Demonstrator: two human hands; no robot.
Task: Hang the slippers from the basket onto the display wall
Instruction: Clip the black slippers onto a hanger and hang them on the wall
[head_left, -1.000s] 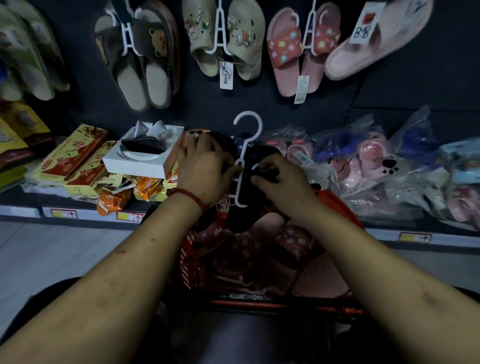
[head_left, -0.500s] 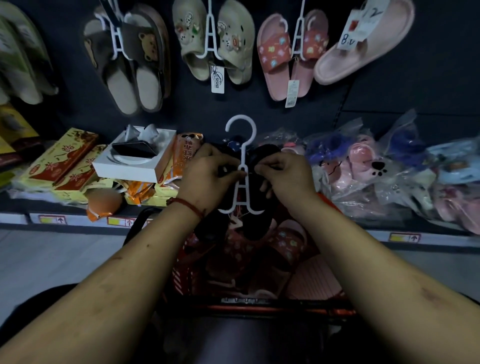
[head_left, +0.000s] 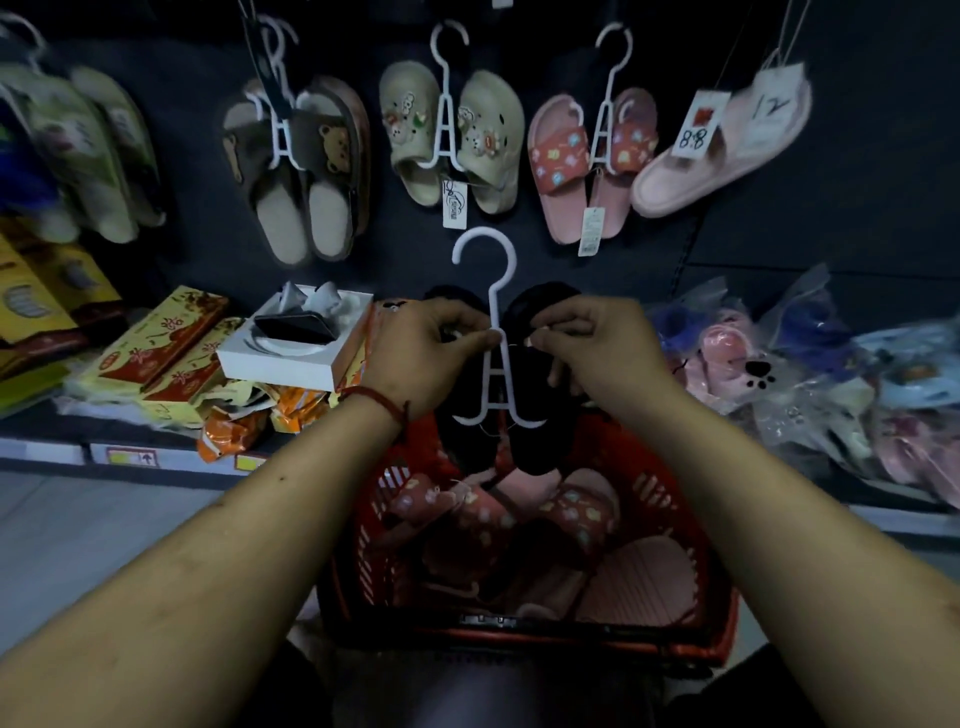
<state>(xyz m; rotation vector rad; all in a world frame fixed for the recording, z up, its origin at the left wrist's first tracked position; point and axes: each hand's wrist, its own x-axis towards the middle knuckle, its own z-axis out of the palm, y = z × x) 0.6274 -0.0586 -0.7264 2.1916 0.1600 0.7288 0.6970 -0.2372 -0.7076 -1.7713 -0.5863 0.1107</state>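
A pair of black slippers (head_left: 530, 447) hangs on a white plastic hanger (head_left: 493, 358) that I hold above the red basket (head_left: 670, 499). My left hand (head_left: 421, 353) grips the left slipper and pinches the hanger stem. My right hand (head_left: 587, 343) grips the right slipper at its top. The hanger's hook points up, below the dark display wall (head_left: 831, 156). Pink patterned slippers (head_left: 571, 519) lie in the basket.
On the wall hang brown bear slippers (head_left: 306, 171), beige slippers (head_left: 452, 135), pink patterned slippers (head_left: 587, 156) and a pale pink pair with price tags (head_left: 722, 150). The shelf holds yellow boxes (head_left: 156, 348), a white box (head_left: 291, 343) and bagged slippers (head_left: 779, 374).
Both hands have lifted the black slippers and hanger higher out of the basket, and the view has tilted up so more of the wall shows.
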